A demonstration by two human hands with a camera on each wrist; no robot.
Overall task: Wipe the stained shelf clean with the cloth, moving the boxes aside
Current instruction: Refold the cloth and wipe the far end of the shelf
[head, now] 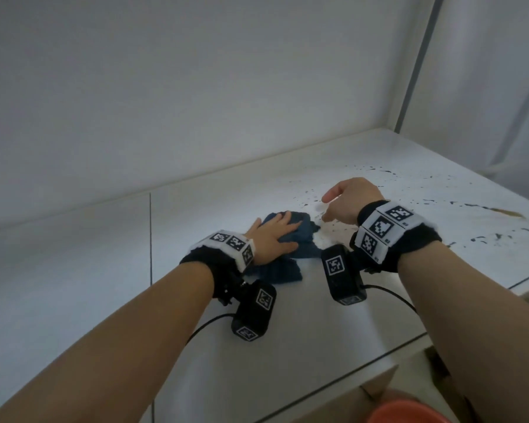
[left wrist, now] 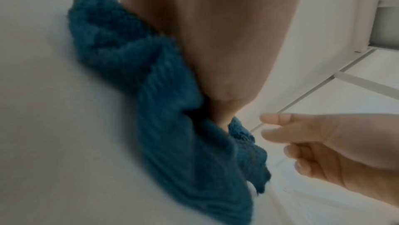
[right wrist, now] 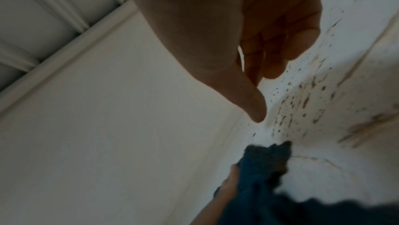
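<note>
Legible text, labels, brands, numbers: none. Only markings present are black-and-white square code patterns, not readable as characters: on the white band (head: pixel 231 245) at the left wrist, on the white band (head: pixel 385 227) at the right wrist, and on the two black camera housings (head: pixel 253 312) (head: pixel 342 274) below the wrists.
</note>
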